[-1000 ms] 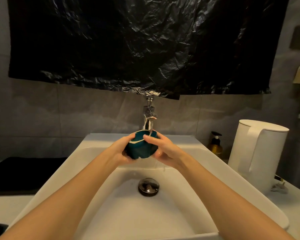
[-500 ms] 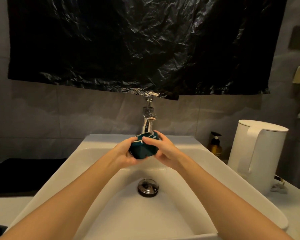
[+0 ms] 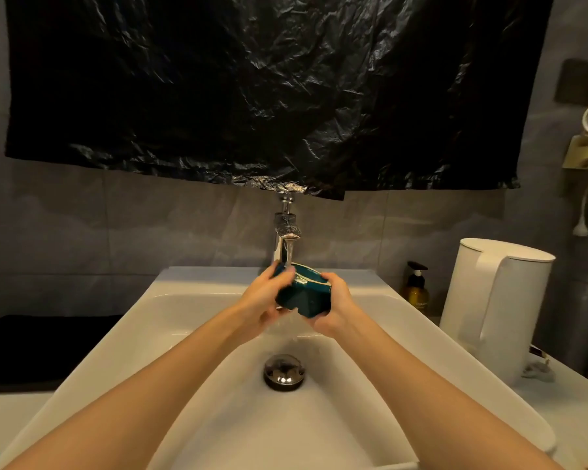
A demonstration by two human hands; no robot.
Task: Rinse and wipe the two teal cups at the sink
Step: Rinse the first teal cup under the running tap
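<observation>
Under the tap (image 3: 287, 232), hands (image 3: 262, 300) (image 3: 336, 310) half-hide the teal cup (image 3: 302, 296).

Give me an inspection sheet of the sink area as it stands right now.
Surface: white sink, water running from the faucet above the drain plug.
Job's things: one teal cup held under the stream; a second cup cannot be made out.
Clutter: amber pump bottle and white kettle to the right of the sink.
Hands: left hand and right hand both grip the teal cup.
Cables: white cord hanging by the right wall.
Surroundings: black plastic sheet above the faucet; dark surface at left.
</observation>
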